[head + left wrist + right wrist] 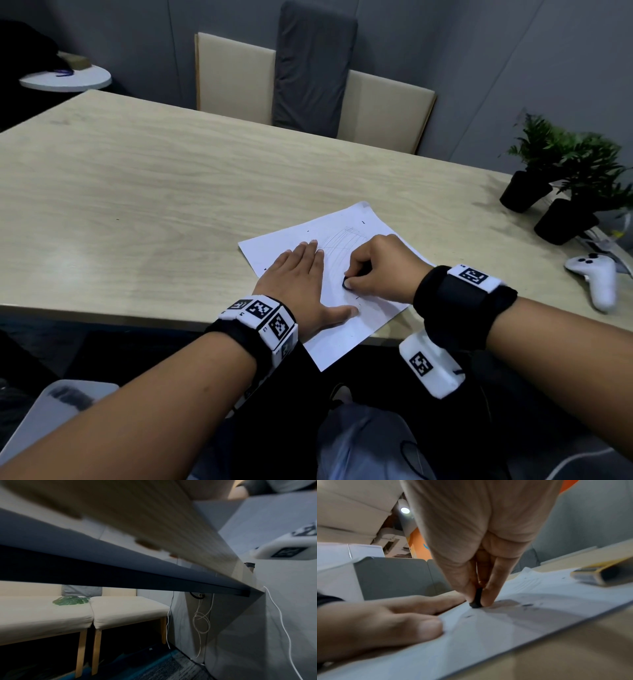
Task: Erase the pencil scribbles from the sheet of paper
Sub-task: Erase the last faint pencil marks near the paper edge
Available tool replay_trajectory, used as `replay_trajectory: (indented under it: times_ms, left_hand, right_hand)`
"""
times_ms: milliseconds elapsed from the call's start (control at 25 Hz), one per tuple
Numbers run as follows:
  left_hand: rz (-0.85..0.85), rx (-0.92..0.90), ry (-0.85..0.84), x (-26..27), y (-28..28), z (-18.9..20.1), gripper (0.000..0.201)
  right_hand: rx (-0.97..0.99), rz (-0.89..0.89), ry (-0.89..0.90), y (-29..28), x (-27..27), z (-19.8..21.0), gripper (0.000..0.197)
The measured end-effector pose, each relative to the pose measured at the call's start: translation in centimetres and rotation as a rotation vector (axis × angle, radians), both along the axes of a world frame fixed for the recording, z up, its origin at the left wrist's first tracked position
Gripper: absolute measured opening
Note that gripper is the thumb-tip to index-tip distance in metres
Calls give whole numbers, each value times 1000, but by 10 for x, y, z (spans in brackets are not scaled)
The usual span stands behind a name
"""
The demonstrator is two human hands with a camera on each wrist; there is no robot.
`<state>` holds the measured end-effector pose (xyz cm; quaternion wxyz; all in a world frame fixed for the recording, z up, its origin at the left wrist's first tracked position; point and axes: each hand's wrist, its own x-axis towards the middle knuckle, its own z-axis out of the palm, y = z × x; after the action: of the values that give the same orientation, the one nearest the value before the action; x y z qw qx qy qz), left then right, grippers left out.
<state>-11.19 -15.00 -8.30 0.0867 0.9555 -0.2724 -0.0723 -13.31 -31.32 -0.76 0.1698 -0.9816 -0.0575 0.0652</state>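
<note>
Two hands work one sheet of paper (pixel 346 329) at the near edge of a pale wood-grain table (pixel 154 192), one corner of the sheet hanging over the lip. The left hand (pixel 301 277) lies flat, fingers straight and spread, pinning the page; the right hand (pixel 380 270) pinches a small dark eraser (pixel 476 599) between thumb and fingertips, its lower end pressed to the paper. Faint curved pencil scribbles (pixel 342 240) show just beyond the knuckles, so the job looks partly done at most. The sheet is thin, light and floppy (the far corner already lifts and ripples), likely to slide or crease under a hard rub, which is why the flat palm beside the stroke matters. The eraser looks like a blunt, rubbery block, best held low near its working tip. Dark crumbs fleck the matte page. Well off to the right sit two potted plants (pixel 548 171) and a glossy white controller (pixel 596 277).
</note>
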Motion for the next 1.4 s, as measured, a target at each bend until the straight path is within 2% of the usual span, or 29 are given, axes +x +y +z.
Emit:
replay_trajectory:
  times_ms: [120,320,480,640,840,1000,1160,1280,1400]
  left_hand:
    - [-2,-1,-2,0,0,0,115]
    - [-4,5,-2,1,0,0,117]
    - [0,16,2,-1,0,1,114]
    - [-3,1,5,1,0,0,118]
    - [-6,12,12,-1,0,2,115]
    - [-6,-5,17,0,0,3,117]
    - [-6,-11,27,-2,0,5,114]
    - [-3,-66,79,3,5,12,114]
    - [-7,-19,20,6,13,12,117]
  right_hand:
    - [-46,-69,-80,-4,9,1,9]
    - [-27,78,18,13,0,0,12]
    - [-44,-51,-59,-1,17,4,6]
    - [-13,82,39,10,4,3,6]
    - [-67,-18,-77,6,19,2,6]
    - [-26,92,27,16,7,1,10]
    - [-45,-14,-45,6,17,4,5]
    - [-40,-19,-21,5,20,5,3]
    - [-11,-37,-18,5,21,7,5]
